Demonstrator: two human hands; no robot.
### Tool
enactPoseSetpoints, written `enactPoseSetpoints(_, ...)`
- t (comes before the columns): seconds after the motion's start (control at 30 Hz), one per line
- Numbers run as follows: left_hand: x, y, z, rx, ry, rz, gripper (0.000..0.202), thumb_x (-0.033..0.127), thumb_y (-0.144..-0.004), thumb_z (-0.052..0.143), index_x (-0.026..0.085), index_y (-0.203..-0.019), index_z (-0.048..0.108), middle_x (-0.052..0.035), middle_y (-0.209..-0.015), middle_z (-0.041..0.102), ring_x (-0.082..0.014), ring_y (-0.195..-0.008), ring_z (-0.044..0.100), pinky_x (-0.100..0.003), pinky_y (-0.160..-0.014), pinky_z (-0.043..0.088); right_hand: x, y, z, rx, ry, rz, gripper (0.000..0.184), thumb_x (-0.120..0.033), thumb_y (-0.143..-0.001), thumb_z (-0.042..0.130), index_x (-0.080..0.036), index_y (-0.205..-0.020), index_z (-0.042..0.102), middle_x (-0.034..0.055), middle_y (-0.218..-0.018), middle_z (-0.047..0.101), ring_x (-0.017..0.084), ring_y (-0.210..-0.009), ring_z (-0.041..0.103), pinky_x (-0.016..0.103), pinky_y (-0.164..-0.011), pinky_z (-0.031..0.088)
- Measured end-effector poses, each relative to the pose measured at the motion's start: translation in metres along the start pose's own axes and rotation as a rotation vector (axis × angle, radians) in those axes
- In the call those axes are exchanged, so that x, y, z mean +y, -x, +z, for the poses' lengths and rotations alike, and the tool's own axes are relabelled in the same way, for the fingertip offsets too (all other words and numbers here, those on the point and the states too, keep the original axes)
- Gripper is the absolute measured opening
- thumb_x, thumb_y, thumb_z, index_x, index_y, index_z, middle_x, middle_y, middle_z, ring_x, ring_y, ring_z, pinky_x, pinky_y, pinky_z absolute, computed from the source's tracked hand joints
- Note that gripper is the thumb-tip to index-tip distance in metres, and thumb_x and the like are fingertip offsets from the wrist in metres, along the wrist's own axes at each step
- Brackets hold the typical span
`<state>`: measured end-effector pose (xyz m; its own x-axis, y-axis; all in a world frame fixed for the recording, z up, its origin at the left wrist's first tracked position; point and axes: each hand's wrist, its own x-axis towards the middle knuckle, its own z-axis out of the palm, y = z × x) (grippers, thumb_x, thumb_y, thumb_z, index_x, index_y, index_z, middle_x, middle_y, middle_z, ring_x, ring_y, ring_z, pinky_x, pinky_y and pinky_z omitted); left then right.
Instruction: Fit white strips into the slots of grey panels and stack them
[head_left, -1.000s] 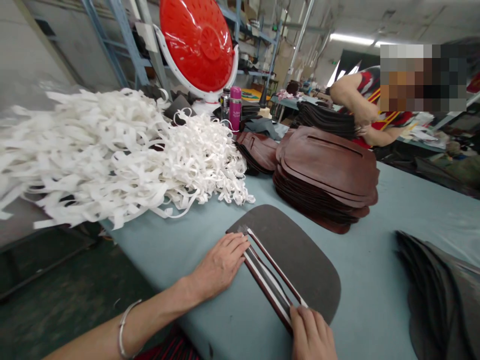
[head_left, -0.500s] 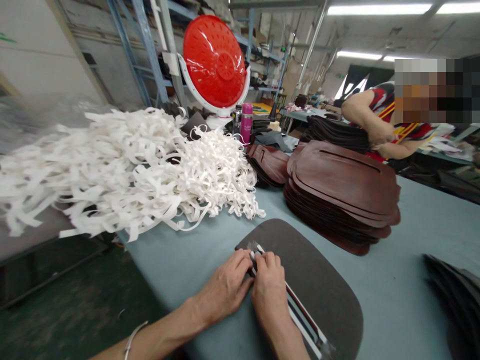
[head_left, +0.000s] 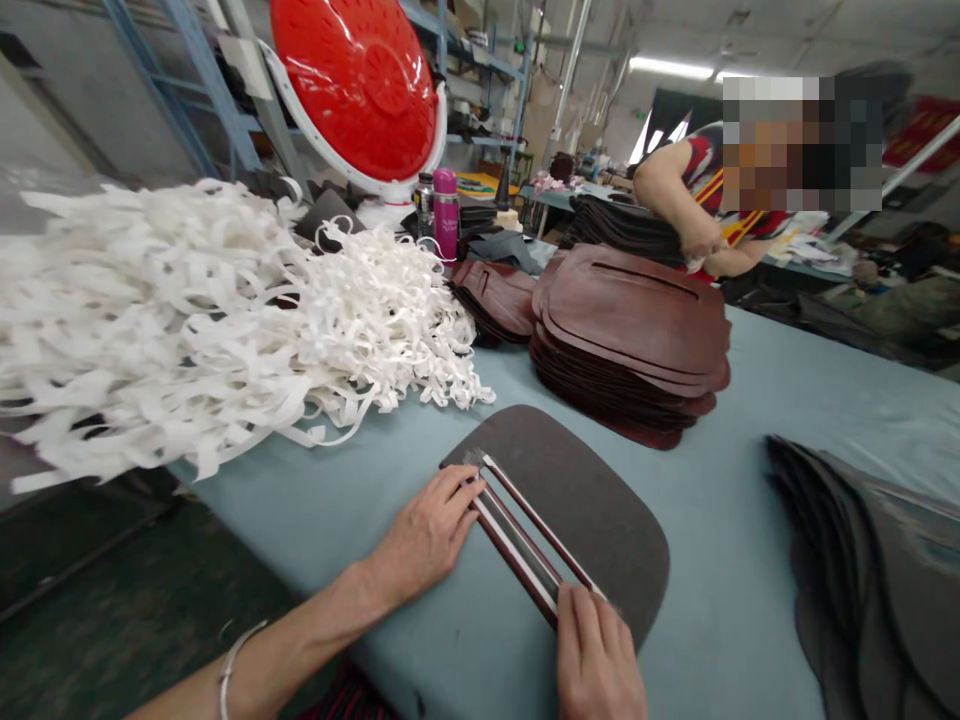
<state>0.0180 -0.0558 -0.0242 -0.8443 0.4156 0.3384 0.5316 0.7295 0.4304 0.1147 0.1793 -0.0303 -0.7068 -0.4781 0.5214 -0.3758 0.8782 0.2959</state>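
Right hand (head_left: 596, 655) now pulled back to near end of slot. Half second ago it was bunched beside left hand (head_left: 427, 530) at far end. Hands well apart, both laid flat, nothing gripped, fingertips pressed on white strips (head_left: 517, 540). Two strips counted, along slot of one grey panel (head_left: 607, 490) flat on tabletop (head_left: 337, 500). Farther off: big brown stack (head_left: 630, 335), smaller brown stack (head_left: 499, 295), one white strip heap (head_left: 210, 300), one pink bottle (head_left: 447, 215), one red fan (head_left: 352, 85). Co-worker's hand (head_left: 701, 245) seen at back.
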Motion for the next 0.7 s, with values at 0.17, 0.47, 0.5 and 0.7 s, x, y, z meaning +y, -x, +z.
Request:
enactPoseSetpoints(0.17,-0.009,-0.005,-0.002,-0.024,0.015,0.032,0.032,0.022,-0.095,0.043,0.018,-0.125,0.05,-0.0091,-0.133,0.045,-0.0204,-0.126,0.043,-0.041,-0.11,0.039,0.012,0.03,-0.014,-0.06,-0.183,0.16,0.032,-0.008,-0.092,0.031,-0.011,-0.1,0.062,0.0139,-0.097,0.062,0.024,-0.089,0.054,0.038,-0.075,0.045)
enactPoseSetpoints(0.47,0.061,0.002,0.022,-0.132,-0.083,0.358,0.044,0.02,-0.094,0.042,0.016,-0.137,0.042,-0.0082,-0.141,0.045,-0.0228,-0.137,0.031,-0.045,-0.115,0.03,-0.001,0.03,-0.011,0.042,-0.373,0.384,0.033,-0.01,-0.095,0.028,-0.015,-0.1,0.06,0.0099,-0.105,0.066,0.022,-0.105,0.053,0.041,-0.092,0.034)
enactPoseSetpoints(0.5,0.067,0.003,0.022,-0.2,-0.089,0.421,0.05,0.028,-0.093,0.046,0.017,-0.141,0.037,-0.0069,-0.145,0.042,-0.023,-0.138,0.03,-0.045,-0.115,0.029,0.001,0.03,-0.012,0.043,-0.349,0.362,0.033,-0.012,-0.095,0.028,-0.015,-0.101,0.061,0.0096,-0.103,0.067,0.021,-0.102,0.054,0.04,-0.091,0.035)
enactPoseSetpoints(0.7,0.01,-0.014,-0.005,-0.098,-0.336,0.291,0.053,0.03,-0.095,0.044,0.019,-0.145,0.03,-0.0091,-0.147,0.039,-0.0227,-0.136,0.035,-0.049,-0.116,0.023,0.013,0.035,-0.006,0.038,-0.226,0.213,0.029,-0.01,-0.093,0.033,-0.016,-0.103,0.06,0.0062,-0.094,0.069,0.02,-0.086,0.059,0.036,-0.086,0.038)
